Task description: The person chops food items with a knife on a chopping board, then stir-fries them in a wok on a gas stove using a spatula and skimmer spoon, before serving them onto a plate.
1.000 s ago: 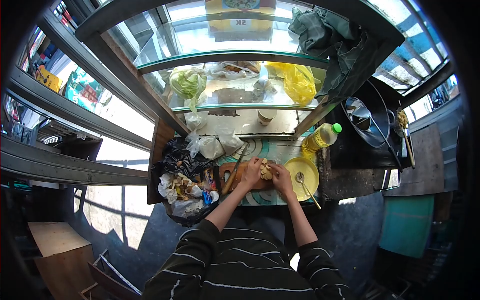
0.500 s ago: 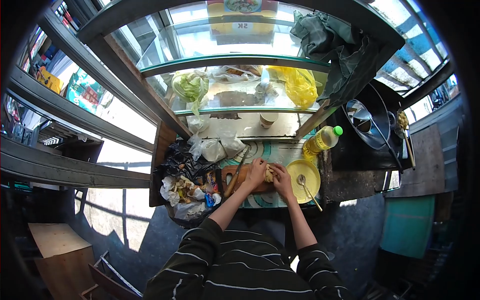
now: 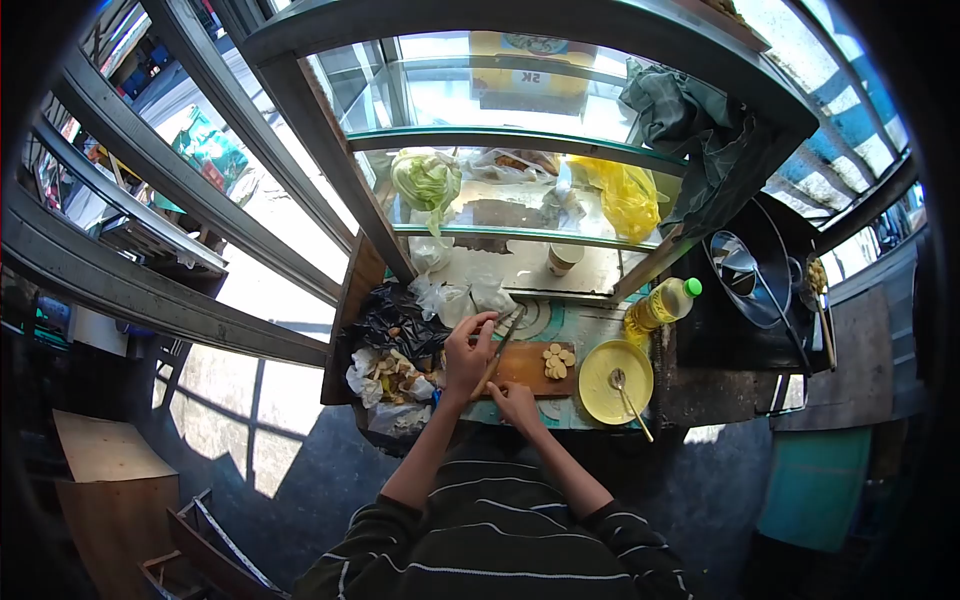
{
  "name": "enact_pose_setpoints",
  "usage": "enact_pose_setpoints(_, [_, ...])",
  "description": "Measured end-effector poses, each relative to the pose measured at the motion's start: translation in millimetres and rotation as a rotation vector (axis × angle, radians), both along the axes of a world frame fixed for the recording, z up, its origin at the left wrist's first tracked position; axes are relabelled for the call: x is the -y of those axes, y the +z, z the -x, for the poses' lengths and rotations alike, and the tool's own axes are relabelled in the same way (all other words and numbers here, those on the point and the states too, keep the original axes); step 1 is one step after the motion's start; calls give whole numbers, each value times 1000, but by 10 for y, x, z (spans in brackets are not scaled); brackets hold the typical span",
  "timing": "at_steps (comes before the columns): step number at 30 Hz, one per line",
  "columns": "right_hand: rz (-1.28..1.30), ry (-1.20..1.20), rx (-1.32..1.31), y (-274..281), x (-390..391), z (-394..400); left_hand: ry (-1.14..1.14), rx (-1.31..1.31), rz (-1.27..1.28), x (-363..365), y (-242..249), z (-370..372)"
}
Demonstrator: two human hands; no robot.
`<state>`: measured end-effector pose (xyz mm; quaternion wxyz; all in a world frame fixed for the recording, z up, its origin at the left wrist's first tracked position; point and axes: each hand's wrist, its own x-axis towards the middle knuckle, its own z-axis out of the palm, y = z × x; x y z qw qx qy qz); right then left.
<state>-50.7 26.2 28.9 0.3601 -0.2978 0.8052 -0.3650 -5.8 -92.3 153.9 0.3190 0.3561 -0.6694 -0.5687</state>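
Pale round slices sit in a small cluster on the right part of the wooden cutting board. A knife slants across the board's left part, its wooden handle toward me. My left hand is raised over that side, fingers loosely bent and apart, hiding part of the board. My right hand is at the board's near edge, fingers bunched right by the knife's handle; I cannot tell what they grip. A yellow plate holding a spoon is right of the board.
Left of the board lie a black plastic bag and a heap of scraps. A bottle of yellow oil stands behind the plate, a paper cup farther back. A wok is at right. Lettuce hangs by the glass case.
Both hands have left the slices and moved left, my left hand rising beside the knife and my right to the board's near edge. The slices now show uncovered. The camera view has shifted.
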Motion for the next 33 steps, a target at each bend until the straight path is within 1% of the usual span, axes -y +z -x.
enact_pose_setpoints(1, [-152, 61, 17, 23, 106, -35, 1, -3, 6, 31, 0, -44])
enact_pose_setpoints(2, [-144, 63, 12, 55, 192, -62, 9, -3, 52, 54, -12, -90])
enact_pose_setpoints(3, [-208, 61, -115, 83, 271, -88, 18, -2, 99, 64, -12, -127])
enact_pose_setpoints(4, [-268, 57, -243, 126, 333, -95, 29, -15, 86, 52, -11, -144])
enact_pose_setpoints(6, [-236, 32, -218, 150, 372, -48, 29, 4, 99, 14, 15, -175])
enact_pose_setpoints(9, [-204, 3, -164, -104, 349, 88, 28, 31, 103, -44, 106, -172])
enact_pose_setpoints(11, [-162, 18, 388, -286, 273, 196, -13, 61, 73, -56, 125, -161])
enact_pose_setpoints(12, [-112, 18, 590, -194, 188, 230, -19, 50, 72, -39, 108, -134])
enact_pose_setpoints(13, [-110, 23, 583, -160, 103, 279, -14, 43, 75, 0, 118, -94])
enact_pose_setpoints(15, [-59, -24, 868, -87, -134, 361, -72, 8, 137, 100, 160, -6])
enact_pose_setpoints(16, [-62, -20, 862, -29, -273, 421, -80, 17, 145, 144, 284, 49])
enact_pose_setpoints(17, [-39, 44, 925, 35, -412, 492, -74, 11, 145, 208, 356, 115])
enact_pose_setpoints(18, [-17, 111, 988, 138, -540, 556, -75, 20, 197, 273, 419, 182])
enact_pose_setpoints(19, [-22, 120, 981, 301, -654, 609, -73, 29, 249, 341, 486, 257])
enact_pose_setpoints(21, [141, 220, 968, 654, -854, 693, -64, 21, 260, 479, 638, 407])
enact_pose_setpoints(24, [122, 296, 979, 831, -1070, 896, -64, 53, 406, 670, 880, 625])
enact_pose_setpoints(25, [124, 297, 976, 897, -1099, 970, -62, 50, 408, 759, 895, 710])
enact_pose_setpoints(27, [162, 246, 951, 1014, -1141, 1097, -89, 50, 584, 935, 881, 862])
enact_pose_setpoints(28, [199, 274, 893, 1056, -1116, 1181, -132, 97, 521, 995, 913, 910])
enact_pose_setpoints(29, [198, 279, 892, 1060, -1097, 1269, -127, 97, 523, 1089, 882, 961])
enact_pose_setpoints(30, [206, 249, 825, 1043, -1078, 1357, -150, 168, 657, 1213, 783, 1019])
enact_pose_setpoints(31, [211, 216, 761, 1021, -1068, 1438, -175, 242, 789, 1268, 792, 1067])
enact_pose_setpoints(32, [168, 198, 698, 991, -1035, 1539, -161, 321, 733, 1319, 801, 1130])
enact_pose_setpoints(33, [93, 141, 627, 1111, -970, 1568, -160, 320, 733, 1384, 783, 1208])
